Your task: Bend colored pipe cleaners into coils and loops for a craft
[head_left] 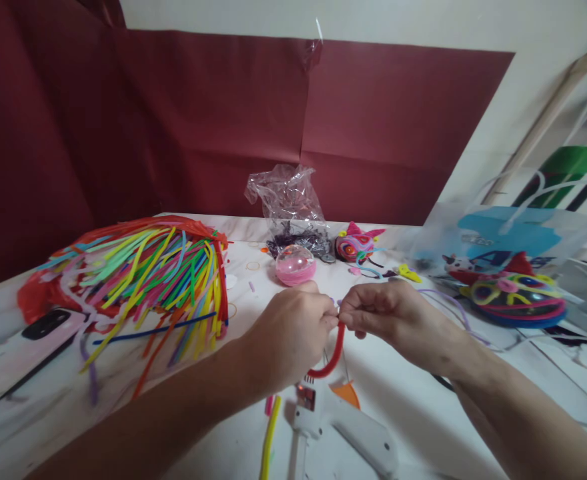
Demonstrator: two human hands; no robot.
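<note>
A red pipe cleaner (pixel 337 352) hangs in a curve below my fingertips. My right hand (pixel 386 313) pinches its upper end, with thumb and index finger pressed together. My left hand (pixel 296 327) is closed, its fingertips meeting the right hand's at that same end; its fingers hide part of the pipe cleaner. Beneath both hands a white hot glue gun (pixel 358 427) lies on the table, near an orange piece (pixel 346 393). A yellow pipe cleaner (pixel 270 437) lies to its left. Just beyond my hands sits a clear and pink plastic ball (pixel 295 267).
A heap of colourful pipe cleaners (pixel 148 273) on red plastic lies at left, beside a phone (pixel 28 353). Behind the ball stands a clear plastic bag (pixel 293 207). Decorated crafts (pixel 356 243) sit at the back, another fuzzy-trimmed ball (pixel 516 297) at right by a translucent bag (pixel 503 227).
</note>
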